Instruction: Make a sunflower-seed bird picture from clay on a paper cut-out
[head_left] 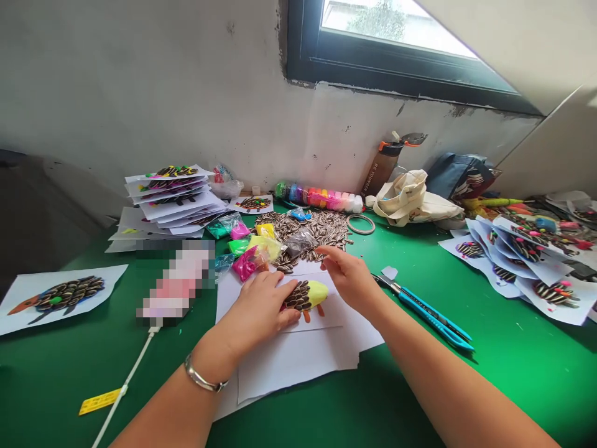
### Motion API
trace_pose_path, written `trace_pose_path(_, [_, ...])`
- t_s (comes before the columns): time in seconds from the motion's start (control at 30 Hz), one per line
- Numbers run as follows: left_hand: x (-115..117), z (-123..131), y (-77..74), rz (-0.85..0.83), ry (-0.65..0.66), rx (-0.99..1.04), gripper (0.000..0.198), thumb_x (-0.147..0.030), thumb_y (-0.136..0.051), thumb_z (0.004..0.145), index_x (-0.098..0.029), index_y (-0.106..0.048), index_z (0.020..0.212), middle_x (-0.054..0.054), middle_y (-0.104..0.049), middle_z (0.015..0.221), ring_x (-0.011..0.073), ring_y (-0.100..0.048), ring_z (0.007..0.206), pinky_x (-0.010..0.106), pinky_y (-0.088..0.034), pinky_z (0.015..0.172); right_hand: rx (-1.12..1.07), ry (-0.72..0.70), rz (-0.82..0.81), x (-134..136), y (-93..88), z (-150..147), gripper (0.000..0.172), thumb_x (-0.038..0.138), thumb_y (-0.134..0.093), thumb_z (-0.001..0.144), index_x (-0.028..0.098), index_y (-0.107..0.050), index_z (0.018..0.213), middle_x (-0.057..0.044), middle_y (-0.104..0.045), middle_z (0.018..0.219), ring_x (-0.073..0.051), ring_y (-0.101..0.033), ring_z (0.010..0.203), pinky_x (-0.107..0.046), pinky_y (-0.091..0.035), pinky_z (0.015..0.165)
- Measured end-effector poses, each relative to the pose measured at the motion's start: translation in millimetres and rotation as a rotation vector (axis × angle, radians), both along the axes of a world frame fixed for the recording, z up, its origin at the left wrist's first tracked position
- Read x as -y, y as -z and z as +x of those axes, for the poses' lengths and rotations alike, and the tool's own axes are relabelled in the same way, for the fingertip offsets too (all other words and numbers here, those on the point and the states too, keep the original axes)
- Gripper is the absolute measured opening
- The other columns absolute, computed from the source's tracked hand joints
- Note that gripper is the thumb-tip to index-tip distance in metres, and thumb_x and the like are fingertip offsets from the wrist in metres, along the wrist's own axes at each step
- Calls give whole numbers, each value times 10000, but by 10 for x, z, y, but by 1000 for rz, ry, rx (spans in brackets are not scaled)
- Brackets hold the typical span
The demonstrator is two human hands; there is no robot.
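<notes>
Two hands: both bare and at work around a paper sheet (303, 336) in the middle of the green worktop (513, 379).
Left hand: the left hand (261, 305) lies on the sheet, partly over the figure's left end; its grip is spread, thumb apart from the fingers, steadying rather than clamping.
Right hand: the right hand (346, 277) is raised over the sheet's right side, near the seed pile (321, 230); its grip is curled, thumb and forefinger close, but whether they meet or pinch a seed I cannot tell.
Seed figure: the half-covered figure (301, 296) lies on the sheet, just right of the left fingers, with orange legs (320, 310) below.
Done: overlapping striped seeds cover the visible left and middle of its body, and the legs are in place.
Left to do: the yellow end (319, 291) on the right is bare of seeds, so I judge the covering past halfway; the end under the hand is hidden.
Supplies: bright packets (247, 263) lie beside the seeds, plenty of which remain.
Other sheets: a left stack (181, 211), a right stack (525, 252) and a lone bird sheet (69, 295) carry figures that look fully seeded.
Cutter: the blue cutter (433, 320) rests right of the sheet, untouched.
</notes>
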State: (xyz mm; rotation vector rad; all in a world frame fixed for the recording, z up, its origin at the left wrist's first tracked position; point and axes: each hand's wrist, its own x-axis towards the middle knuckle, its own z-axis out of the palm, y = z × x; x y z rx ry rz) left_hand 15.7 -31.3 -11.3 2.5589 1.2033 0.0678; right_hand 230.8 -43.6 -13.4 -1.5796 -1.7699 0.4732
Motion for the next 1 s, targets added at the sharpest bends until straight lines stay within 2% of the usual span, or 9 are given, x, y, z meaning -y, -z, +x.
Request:
trace_pose_path(0.1, [-2, -12, 30, 27, 11, -1, 525, -436, -624, 820, -283, -557, 1318, 115, -553, 1249, 351, -494, 1131, 505, -421, 959, -84, -86, -74, 21, -32, -42, 206, 204, -479, 883, 208, -675, 946, -21, -708, 824, -158, -653, 758, -267, -469, 690])
trace_pose_path(0.23, [-7, -18, 44, 49, 18, 17, 496, -423, -641, 812, -297, -574, 1287, 102, -568, 1220, 331, -502, 1124, 479, -424, 957, -204, -73, -102, 93, 29, -70, 156, 247, -482, 901, 212, -630, 933, -15, -696, 828, -148, -657, 731, -253, -472, 643])
trace_pose_path(0.4, [-5, -16, -1, -5, 13, 33, 486, -439, -616, 843, -273, -565, 1297, 104, -571, 1203, 317, -500, 1141, 466, -415, 973, -119, -91, -49, 208, 118, -9, 147, 224, -471, 895, 213, -616, 869, -21, -647, 863, -146, -586, 777, -256, -454, 675])
trace_pose_path(0.63, [10, 11, -76, -33, 17, 1, 404, -408, -594, 863, -268, -597, 1241, 91, -567, 1164, 307, -495, 1125, 443, -419, 956, -218, -132, -208, 224, 117, -22, 159, 161, -520, 840, 204, -664, 791, 17, -665, 711, -125, -582, 661, -222, -425, 616])
trace_pose_path(1.0, [12, 24, -93, -41, 13, -26, 412, -394, -591, 863, -276, -587, 1257, 97, -539, 1268, 308, -476, 1174, 411, -417, 955, -18, -190, -155, 214, 146, -37, 250, 83, -484, 836, 222, -672, 748, 45, -667, 638, -117, -575, 636, -217, -384, 620])
